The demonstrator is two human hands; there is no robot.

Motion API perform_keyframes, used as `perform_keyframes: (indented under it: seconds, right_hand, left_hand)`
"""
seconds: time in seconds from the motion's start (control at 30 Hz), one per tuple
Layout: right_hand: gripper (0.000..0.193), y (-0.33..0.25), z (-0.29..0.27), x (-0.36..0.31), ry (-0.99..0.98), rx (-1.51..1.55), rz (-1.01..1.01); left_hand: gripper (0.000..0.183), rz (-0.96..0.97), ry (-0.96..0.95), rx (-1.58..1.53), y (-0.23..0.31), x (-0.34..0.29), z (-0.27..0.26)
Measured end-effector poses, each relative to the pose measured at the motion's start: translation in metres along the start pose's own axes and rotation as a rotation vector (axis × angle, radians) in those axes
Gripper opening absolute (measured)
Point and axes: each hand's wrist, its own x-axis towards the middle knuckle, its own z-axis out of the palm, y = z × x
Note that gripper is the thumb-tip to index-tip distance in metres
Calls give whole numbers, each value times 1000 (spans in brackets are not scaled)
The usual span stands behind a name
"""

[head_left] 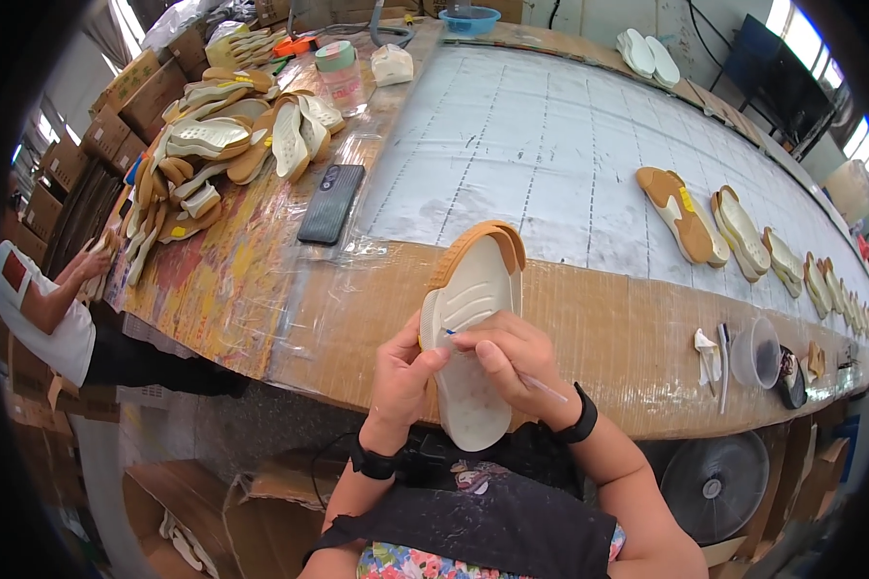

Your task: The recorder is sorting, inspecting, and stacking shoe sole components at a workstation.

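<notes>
A cream shoe sole [475, 391] with a tan rubber toe and edge is held upright, toe away from me, over the near edge of the table. My left hand [403, 370] grips its left side, thumb on the inner face. In my right hand [517, 359] is a thin, pale stick-like tool [543, 388], pinched between the fingers. A small blue tip [449, 332] shows at the fingertips, close to the sole's inner face. Whether this tip touches the sole, I cannot tell.
Several soles [212, 135] lie piled at the left, with a phone [331, 205] nearer me. More soles stand in a row [741, 232] at the right. A plastic cup [755, 353] and a white-handled brush-like tool [723, 362] lie near the right edge. Another person [58, 318] works at far left.
</notes>
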Motion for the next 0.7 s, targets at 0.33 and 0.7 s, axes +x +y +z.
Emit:
perform_keyframes:
  seconds: [0.33,0.7]
  right_hand:
    - [26,-2,-2,-46,388,365,439]
    - [74,-15,9,-63,-214,-115,303]
  left_hand:
    - [46,-60,45,-124,-9,-3,-9]
    - [56,-68,253,-416,-28,7,-40]
